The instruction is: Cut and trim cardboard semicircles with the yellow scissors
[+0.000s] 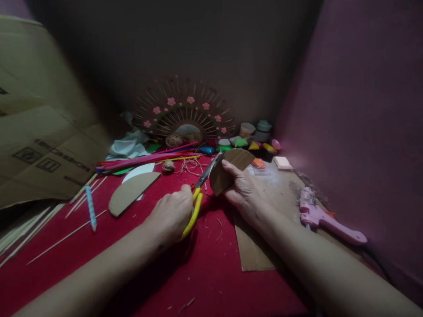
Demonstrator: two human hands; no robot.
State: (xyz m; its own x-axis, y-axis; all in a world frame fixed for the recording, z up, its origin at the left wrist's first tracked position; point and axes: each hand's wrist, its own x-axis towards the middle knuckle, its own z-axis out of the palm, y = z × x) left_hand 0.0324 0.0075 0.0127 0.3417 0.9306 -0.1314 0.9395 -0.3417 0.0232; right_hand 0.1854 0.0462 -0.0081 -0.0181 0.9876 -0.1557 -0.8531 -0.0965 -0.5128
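My left hand (173,211) is closed around the yellow handles of a pair of scissors (197,200). The metal blades point up and away, against the left edge of a curved brown cardboard piece (236,165). That piece is pinched in my right hand (243,187), thumb on its near face and the other fingers mostly hidden behind. To the left, a half-round cardboard piece (134,193) lies on the red table cover (198,273), partly over a white paper shape (140,171). A flat cardboard sheet (256,251) lies beneath my right forearm.
A pink glue gun (330,222) rests at the right. Pipe cleaners (148,162), twine (168,166) and small colored packets (241,142) lie behind. A decorated stick fan (185,110) stands at the back wall. A large cardboard box (46,119) borders the left, near a blue pencil (90,209) and thin sticks.
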